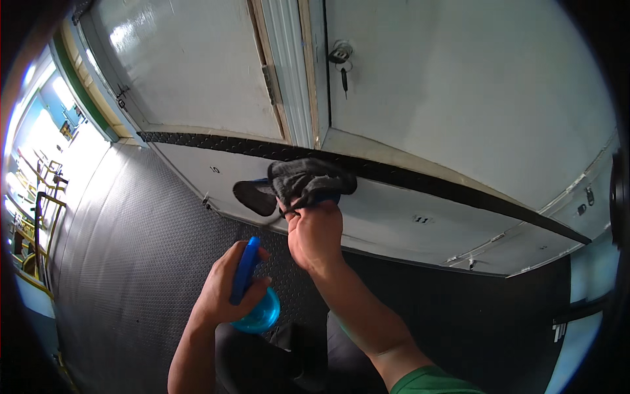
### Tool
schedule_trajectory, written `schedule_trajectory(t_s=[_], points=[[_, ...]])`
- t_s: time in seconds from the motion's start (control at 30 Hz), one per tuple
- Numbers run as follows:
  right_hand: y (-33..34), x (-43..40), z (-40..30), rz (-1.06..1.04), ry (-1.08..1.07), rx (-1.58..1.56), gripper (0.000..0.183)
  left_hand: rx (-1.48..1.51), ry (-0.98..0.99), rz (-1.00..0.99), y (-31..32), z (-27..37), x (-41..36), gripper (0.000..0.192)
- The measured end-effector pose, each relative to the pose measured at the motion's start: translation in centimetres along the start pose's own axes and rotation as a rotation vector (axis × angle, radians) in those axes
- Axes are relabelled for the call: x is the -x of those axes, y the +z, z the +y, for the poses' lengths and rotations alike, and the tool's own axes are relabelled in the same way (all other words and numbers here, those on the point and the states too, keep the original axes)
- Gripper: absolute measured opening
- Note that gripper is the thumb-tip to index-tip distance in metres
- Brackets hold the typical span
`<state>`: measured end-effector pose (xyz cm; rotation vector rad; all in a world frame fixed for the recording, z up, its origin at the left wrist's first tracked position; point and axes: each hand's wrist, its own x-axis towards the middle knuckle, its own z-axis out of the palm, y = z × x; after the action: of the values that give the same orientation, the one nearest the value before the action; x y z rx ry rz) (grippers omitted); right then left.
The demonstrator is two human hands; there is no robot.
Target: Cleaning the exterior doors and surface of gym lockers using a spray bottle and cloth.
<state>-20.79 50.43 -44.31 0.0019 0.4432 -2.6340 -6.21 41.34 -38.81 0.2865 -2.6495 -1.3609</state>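
Observation:
My left hand (224, 283) is wrapped around a spray bottle with a dark blue trigger head (245, 271) and a translucent blue body (261, 312). It is held low, above my knees. My right hand (315, 229) reaches forward and grips a bunched dark grey cloth (310, 182). The cloth lies over part of the black studded edge strip (216, 144) and the white locker front (384, 207) under it. One flap of the cloth hangs to the left of my fingers, which it partly hides.
Above the strip are two white locker doors (192, 64) (457, 88); a key (344, 81) hangs from the right one's lock. A small padlock hasp (206, 201) juts from the lower front. Black studded flooring (133, 236) runs left towards metal-framed equipment (42, 212).

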Motion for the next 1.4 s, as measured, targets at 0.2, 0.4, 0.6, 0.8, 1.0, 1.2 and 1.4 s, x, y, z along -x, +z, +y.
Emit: schedule_trajectory(t_s=[0.2,0.4,0.6,0.8,1.0,1.2,1.4], points=[[-6.9,3.5,-6.3,-0.303,-0.035,0.709,0.036,0.188,0.105,-0.049,-1.2,-0.3,0.2,0.054],[-9.4,11.7,-17.2,-0.653,0.075,0.573,0.047,0.369,0.316,-0.524,0.5,4.2,2.1,0.079],[-1.7,23.6,-28.0,0.087,0.436,-0.486,0.048,0.674,0.374,-0.879,-1.8,32.1,0.1,0.068],[17.3,31.3,-41.5,-0.253,0.043,0.265,0.054,0.753,0.183,-1.258,-3.7,48.8,-1.3,0.050],[19.5,37.4,-55.5,0.021,-0.239,1.318,0.045,0.537,0.548,-1.093,-3.6,63.2,-1.2,0.047],[36.5,39.3,-55.4,0.327,-0.366,1.045,0.017,0.251,0.976,-1.075,0.0,72.6,-3.3,0.053],[37.5,31.9,-55.4,-0.120,-0.419,0.142,0.037,-0.589,1.303,-1.090,0.5,83.8,-0.6,0.066]])
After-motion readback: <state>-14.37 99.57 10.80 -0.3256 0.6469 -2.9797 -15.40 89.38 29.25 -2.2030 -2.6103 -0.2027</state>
